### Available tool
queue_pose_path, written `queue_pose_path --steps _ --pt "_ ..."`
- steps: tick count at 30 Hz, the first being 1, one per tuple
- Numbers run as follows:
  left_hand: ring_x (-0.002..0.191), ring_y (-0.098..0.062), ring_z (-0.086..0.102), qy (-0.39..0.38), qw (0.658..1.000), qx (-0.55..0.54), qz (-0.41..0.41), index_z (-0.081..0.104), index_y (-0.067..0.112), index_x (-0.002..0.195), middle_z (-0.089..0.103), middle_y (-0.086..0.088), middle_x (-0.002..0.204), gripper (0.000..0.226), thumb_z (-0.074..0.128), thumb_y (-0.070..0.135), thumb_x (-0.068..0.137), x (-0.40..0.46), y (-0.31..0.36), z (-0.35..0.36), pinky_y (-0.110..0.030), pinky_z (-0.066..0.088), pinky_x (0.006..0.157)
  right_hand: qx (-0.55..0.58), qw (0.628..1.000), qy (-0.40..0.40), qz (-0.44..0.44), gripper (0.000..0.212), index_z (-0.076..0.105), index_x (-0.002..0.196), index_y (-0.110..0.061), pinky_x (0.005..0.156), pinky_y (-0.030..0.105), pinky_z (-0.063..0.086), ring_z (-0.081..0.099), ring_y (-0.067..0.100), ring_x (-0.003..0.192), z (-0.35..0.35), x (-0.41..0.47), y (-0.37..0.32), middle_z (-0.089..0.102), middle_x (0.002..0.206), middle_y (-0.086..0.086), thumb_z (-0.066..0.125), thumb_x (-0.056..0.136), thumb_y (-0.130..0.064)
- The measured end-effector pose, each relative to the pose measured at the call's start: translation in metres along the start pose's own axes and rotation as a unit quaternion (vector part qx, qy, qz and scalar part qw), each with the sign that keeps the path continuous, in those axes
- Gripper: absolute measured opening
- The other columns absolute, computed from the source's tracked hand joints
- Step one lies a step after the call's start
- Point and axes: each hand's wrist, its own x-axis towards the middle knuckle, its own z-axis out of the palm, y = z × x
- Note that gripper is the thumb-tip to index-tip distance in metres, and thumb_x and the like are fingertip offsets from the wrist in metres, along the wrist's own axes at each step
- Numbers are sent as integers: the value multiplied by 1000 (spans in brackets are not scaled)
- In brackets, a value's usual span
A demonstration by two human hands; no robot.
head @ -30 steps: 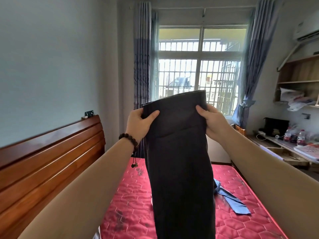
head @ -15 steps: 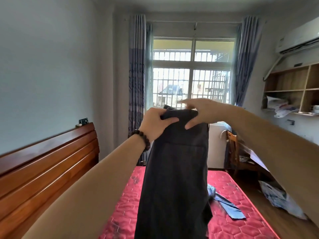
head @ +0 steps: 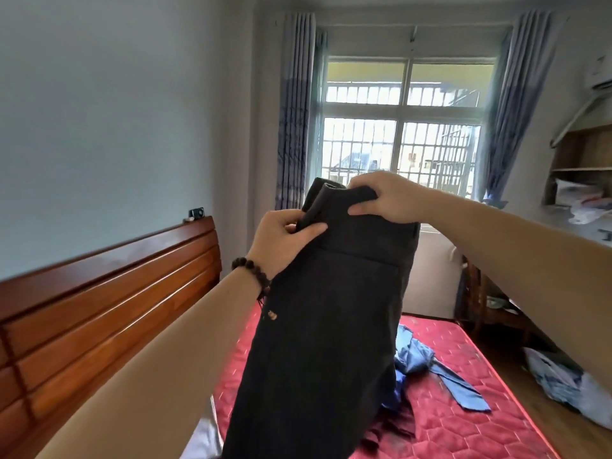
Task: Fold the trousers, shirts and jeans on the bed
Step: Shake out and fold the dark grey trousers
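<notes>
- While both hands hold it up at the waistband, the pair of dark trousers (head: 331,326) hangs in the air above the bed (head: 463,419), its legs dropping out of the lower edge of the view.
- Left hand (head: 281,241): fingers and thumb curled round the left end of the waistband, pinching a fold of the dark cloth; a bracelet of dark beads (head: 253,273) circles the wrist.
- Right hand (head: 387,198): clasps the upper right part of the waistband from above, thumb on the near face and fingers over the top edge.
- Waistband: bunched between the two hands, which lie close together but apart.
- Blue garment (head: 427,369): crumpled on the red quilted mattress just behind and to the right of the hanging trousers, one long strip trailing toward the right edge of the bed.
- Wooden headboard (head: 99,309): runs along the left side of the bed, against the pale wall.
- Barred window (head: 404,127): at the far end of the room, flanked by blue-grey curtains (head: 294,111).
- Wooden shelves (head: 583,160): on the right wall, holding papers or bags too blurred to tell apart.
</notes>
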Motion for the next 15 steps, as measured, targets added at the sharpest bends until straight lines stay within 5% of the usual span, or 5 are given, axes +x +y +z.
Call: queue_pose_path --steps 4,7,10,15 --pt "75 -1 68 -5 997 70 -29 74 20 86 73 7 82 11 71 30 84 -30 0 3 -9 51 63 -3 999 -47 23 16 58 93 -24 66 22 40 57 12 82 -17 -19 -8 57 86 -12 70 85 -30" --pt "77 -11 69 -17 995 90 -30 76 10 91 74 -2 84 21 72 29 84 -41 16 21 -21 56 71 -10 994 -94 51 36 55 102 -35 66 19 41 57 0 85 -25 -35 -17 58 94 -22 77 75 -45" --pt "75 -15 69 -2 995 99 -22 76 9 86 74 -6 80 19 73 28 83 -56 29 34 -26 57 69 32 997 -66 32 19 65 89 -32 59 9 44 63 -2 77 -24 -47 -20 67 79 -20 77 76 -38" --pt "80 -2 69 -88 990 9 -111 75 14 94 74 5 87 11 70 18 85 -101 25 31 -9 49 65 6 999 -11 -30 19 59 82 -41 68 4 35 54 -17 78 -17 -75 -21 59 82 -27 75 80 -30"
